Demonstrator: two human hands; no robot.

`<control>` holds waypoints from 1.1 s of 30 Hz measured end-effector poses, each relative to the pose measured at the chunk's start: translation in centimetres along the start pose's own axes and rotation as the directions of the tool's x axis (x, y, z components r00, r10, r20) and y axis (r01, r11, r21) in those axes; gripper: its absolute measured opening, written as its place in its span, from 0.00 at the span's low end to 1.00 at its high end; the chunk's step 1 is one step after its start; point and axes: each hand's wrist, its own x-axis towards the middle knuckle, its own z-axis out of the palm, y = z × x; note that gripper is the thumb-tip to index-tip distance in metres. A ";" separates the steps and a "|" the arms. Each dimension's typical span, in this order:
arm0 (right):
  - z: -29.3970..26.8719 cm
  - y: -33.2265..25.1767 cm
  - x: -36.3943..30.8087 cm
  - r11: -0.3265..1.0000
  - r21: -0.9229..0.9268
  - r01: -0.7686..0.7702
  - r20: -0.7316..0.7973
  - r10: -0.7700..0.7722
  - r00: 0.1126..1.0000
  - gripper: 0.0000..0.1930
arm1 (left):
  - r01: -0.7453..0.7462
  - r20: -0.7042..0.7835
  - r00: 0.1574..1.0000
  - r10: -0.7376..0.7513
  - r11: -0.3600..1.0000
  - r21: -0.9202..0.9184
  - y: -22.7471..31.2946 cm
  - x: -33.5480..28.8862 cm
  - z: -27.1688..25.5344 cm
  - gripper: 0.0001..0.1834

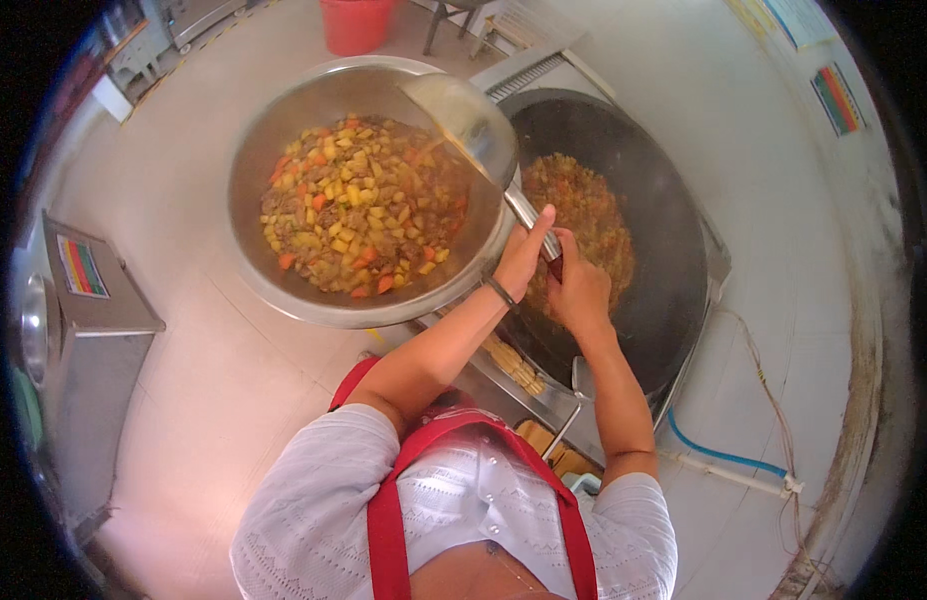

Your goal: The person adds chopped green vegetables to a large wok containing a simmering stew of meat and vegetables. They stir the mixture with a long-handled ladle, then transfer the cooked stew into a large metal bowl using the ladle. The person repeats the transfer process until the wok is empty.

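Observation:
Both my hands grip the handle of a big metal wok spatula (473, 125). My left hand (523, 255) is closed around the handle's middle, and my right hand (583, 285) is closed near its dark end. The spatula's blade is tilted over the right rim of a large steel basin (258, 265). Inside the basin lies a stew (358, 205) of yellow diced pieces, orange carrot chunks and brown bits. To the right, a wide dark wok (668, 250) holds more of the stew (583, 200), partly hidden behind my right hand.
The wok sits in a metal stove (718, 265) beside a white tiled wall. Along the stove's near edge lie a bundled straw-coloured brush (513, 365) and a metal ladle (581, 380). A blue hose (728, 455) runs at right. A red bucket (358, 25) stands beyond the basin; a steel cabinet (103, 280) is at left.

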 end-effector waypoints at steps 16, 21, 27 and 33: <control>11.9 40.8 -12.0 0.245 0.240 -0.939 0.469 0.818 0.333 0.14 | 0.332 0.223 0.487 -0.844 0.416 0.847 -35.1 13.3 12.7 0.38; 13.7 47.5 -11.6 0.305 -0.287 -0.908 0.145 0.951 0.274 0.15 | 0.459 0.028 0.442 -0.897 0.253 0.852 -45.5 16.7 10.5 0.43; 22.4 49.4 -8.0 0.295 -0.321 -0.900 0.338 0.924 0.182 0.16 | 0.745 -0.065 0.449 -0.891 0.333 0.578 -56.2 22.0 5.9 0.39; 32.3 38.3 1.7 0.172 0.318 -0.932 0.663 0.663 0.348 0.29 | 0.949 0.080 0.295 -0.952 0.281 -0.144 -48.7 29.2 -6.9 0.14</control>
